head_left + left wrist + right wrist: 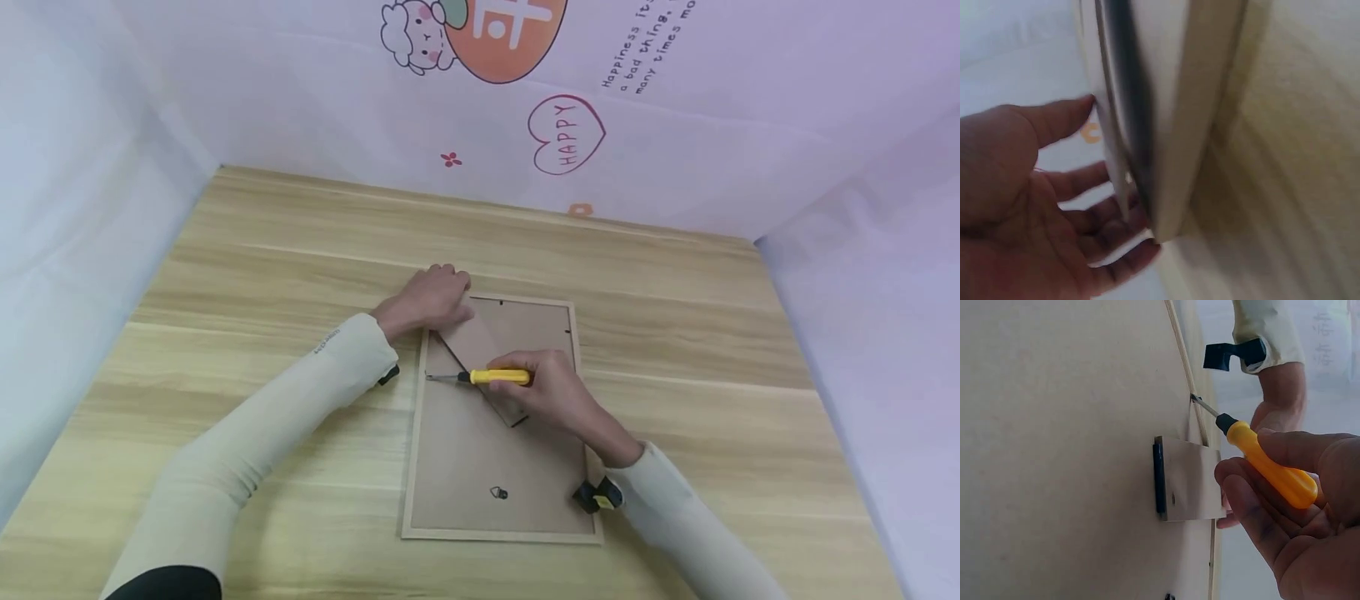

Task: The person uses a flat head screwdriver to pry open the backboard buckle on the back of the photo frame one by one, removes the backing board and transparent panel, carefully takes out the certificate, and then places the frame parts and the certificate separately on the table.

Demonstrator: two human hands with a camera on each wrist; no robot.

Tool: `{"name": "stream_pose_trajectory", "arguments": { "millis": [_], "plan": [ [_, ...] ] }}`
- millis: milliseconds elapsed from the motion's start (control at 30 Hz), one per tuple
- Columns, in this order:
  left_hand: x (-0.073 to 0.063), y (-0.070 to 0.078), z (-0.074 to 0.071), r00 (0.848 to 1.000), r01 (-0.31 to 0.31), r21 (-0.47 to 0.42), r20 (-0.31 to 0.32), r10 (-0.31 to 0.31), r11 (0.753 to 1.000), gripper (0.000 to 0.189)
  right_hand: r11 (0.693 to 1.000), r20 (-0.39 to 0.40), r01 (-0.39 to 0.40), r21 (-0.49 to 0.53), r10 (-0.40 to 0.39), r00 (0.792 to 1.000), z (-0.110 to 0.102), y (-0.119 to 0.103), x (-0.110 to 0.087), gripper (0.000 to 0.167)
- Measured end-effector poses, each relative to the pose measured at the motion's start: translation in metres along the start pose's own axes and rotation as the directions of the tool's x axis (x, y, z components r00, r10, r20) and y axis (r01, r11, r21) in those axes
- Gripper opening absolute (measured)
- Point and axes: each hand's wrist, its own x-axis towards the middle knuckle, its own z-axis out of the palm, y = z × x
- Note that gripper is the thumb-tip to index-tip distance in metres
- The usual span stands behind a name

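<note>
A picture frame (pixel 409 492) lies face down on the table, its brown backing board (pixel 457 467) showing. A hinged stand leg (pixel 480 337) slants across that board. My left hand (pixel 431 298) grips the frame's upper left corner; in the left wrist view its thumb touches a thin panel (pixel 1105 119) and the fingers reach round the end. Between thumb and forefinger, my right hand (pixel 555 390) holds a yellow-handled screwdriver (pixel 501 377). In the right wrist view the screwdriver (pixel 1272 462) has its tip at a small dark tab by the frame's inner edge.
A metal hanging ring (pixel 499 492) sits on the lower part of the backing board. Small dark tabs (pixel 567 331) line the inner rim. The wooden table (pixel 300 250) meets a printed white cloth (pixel 337 125) at the back, with white cloth on both sides.
</note>
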Motion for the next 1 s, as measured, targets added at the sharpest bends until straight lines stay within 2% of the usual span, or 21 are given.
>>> {"name": "stream_pose_trajectory", "arguments": {
  "millis": [200, 433, 633, 1000],
  "plan": [
    [0.004, -0.006, 0.007, 0.998, -0.055, 0.020, 0.006, 0.055, 0.998, 0.062, 1.000, -0.009, -0.015, 0.016, 0.015, 1.000, -0.003, 0.004, -0.004, 0.020],
    [0.009, -0.006, 0.012, 0.999, -0.051, 0.035, 0.020, 0.050, 0.998, 0.064, 0.999, -0.017, -0.044, -0.005, 0.044, 0.999, -0.005, 0.013, -0.007, 0.020],
    [0.010, -0.009, 0.013, 0.999, -0.015, 0.036, 0.034, 0.013, 0.999, 0.065, 0.999, -0.024, -0.037, 0.011, 0.037, 0.999, -0.008, 0.018, -0.008, 0.020],
    [-0.003, -0.037, 0.018, 0.998, 0.056, -0.027, -0.028, -0.057, 0.998, 0.069, 0.999, -0.061, -0.039, 0.024, 0.041, 0.997, -0.018, 0.025, -0.013, 0.020]
  ]
}}
